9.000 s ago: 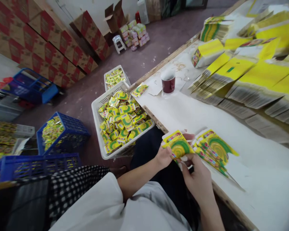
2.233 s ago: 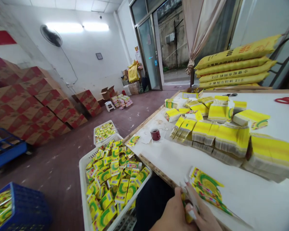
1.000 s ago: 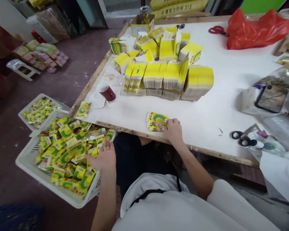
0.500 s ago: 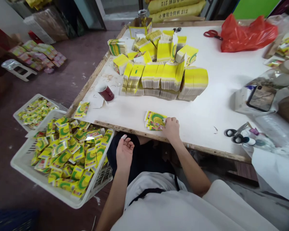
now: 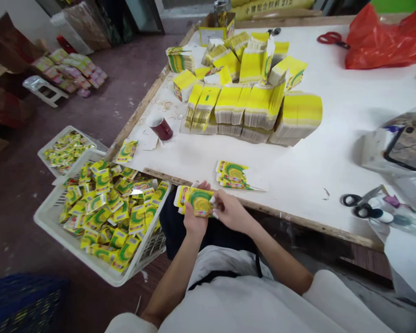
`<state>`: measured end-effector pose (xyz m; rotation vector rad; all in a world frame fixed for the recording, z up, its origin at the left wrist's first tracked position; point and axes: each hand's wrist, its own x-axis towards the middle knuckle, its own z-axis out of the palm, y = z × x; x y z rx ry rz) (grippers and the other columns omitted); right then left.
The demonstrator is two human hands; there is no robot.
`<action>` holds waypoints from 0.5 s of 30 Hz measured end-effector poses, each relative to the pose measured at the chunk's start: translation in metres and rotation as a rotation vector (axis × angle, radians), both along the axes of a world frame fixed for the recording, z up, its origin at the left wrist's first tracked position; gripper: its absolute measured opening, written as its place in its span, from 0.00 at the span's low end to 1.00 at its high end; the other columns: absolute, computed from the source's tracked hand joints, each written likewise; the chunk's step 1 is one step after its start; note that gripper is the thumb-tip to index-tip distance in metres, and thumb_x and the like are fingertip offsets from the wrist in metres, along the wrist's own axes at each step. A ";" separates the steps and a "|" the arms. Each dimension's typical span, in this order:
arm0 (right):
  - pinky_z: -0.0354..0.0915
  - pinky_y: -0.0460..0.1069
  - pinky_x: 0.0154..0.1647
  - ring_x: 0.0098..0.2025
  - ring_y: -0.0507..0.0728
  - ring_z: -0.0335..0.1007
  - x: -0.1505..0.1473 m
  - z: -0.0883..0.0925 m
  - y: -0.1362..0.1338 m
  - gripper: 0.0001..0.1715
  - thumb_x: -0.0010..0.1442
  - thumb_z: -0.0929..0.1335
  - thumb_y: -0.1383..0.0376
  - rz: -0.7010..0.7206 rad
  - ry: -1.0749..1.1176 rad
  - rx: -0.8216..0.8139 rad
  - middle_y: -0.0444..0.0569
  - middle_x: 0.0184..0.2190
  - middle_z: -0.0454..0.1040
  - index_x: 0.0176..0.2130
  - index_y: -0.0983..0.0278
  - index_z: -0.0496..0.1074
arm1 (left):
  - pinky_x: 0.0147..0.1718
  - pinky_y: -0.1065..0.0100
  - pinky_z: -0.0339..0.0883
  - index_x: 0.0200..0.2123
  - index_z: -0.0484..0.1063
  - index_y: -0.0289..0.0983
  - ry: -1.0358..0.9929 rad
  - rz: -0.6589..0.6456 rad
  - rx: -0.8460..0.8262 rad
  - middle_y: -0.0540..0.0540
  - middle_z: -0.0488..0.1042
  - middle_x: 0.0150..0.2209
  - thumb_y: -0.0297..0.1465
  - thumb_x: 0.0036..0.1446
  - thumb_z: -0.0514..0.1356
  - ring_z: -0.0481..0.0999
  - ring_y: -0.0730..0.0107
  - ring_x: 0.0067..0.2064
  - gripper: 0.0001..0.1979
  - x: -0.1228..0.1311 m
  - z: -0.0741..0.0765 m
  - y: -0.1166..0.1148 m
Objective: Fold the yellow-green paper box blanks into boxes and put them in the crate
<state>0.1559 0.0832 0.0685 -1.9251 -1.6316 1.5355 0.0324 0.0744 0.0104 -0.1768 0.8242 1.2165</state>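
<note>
Over my lap, at the table's front edge, I hold a yellow and green printed carton (image 5: 198,201). My left hand (image 5: 196,222) is closed around its lower side, with the thumb in front and the other fingers partly hidden behind. The fingers of my right hand (image 5: 230,210) pinch the carton's right end. A few similar flat cartons (image 5: 231,174) lie overlapping on the white table (image 5: 294,185), just beyond my right hand. To my left, a white plastic basket (image 5: 76,259) is heaped with small yellow and green boxes (image 5: 109,208).
Bundled stacks of yellow cartons (image 5: 249,104) stand mid-table. A maroon mug (image 5: 162,129) leans near the left edge. To the right lie black-handled scissors (image 5: 362,206), a phone (image 5: 409,148) and a red plastic bag (image 5: 384,41). Behind the basket is a smaller basket (image 5: 43,159).
My right hand has come off the cartons on the table and moved left to the carton over my lap. My left hand, empty before, now grips that carton. The view has shifted slightly.
</note>
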 end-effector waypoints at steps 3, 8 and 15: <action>0.64 0.46 0.31 0.30 0.51 0.64 -0.020 -0.003 -0.010 0.18 0.55 0.71 0.64 -0.096 0.227 -0.054 0.40 0.31 0.67 0.41 0.60 0.59 | 0.37 0.62 0.73 0.33 0.71 0.40 0.046 0.097 -0.042 0.48 0.69 0.28 0.63 0.49 0.59 0.72 0.66 0.31 0.30 0.001 0.009 0.013; 0.63 0.47 0.33 0.29 0.51 0.64 -0.022 -0.008 -0.014 0.25 0.52 0.73 0.66 -0.045 0.120 -0.026 0.39 0.30 0.68 0.47 0.60 0.63 | 0.30 0.68 0.71 0.29 0.67 0.40 0.174 0.071 -0.118 0.52 0.65 0.25 0.68 0.43 0.58 0.66 0.72 0.25 0.35 -0.002 0.004 0.011; 0.66 0.50 0.36 0.31 0.55 0.70 0.011 0.004 0.005 0.08 0.60 0.65 0.68 -0.003 -0.099 0.250 0.45 0.30 0.75 0.38 0.61 0.73 | 0.43 0.66 0.72 0.38 0.77 0.38 0.369 -0.122 0.024 0.46 0.80 0.37 0.47 0.50 0.71 0.79 0.66 0.39 0.20 -0.015 -0.021 -0.019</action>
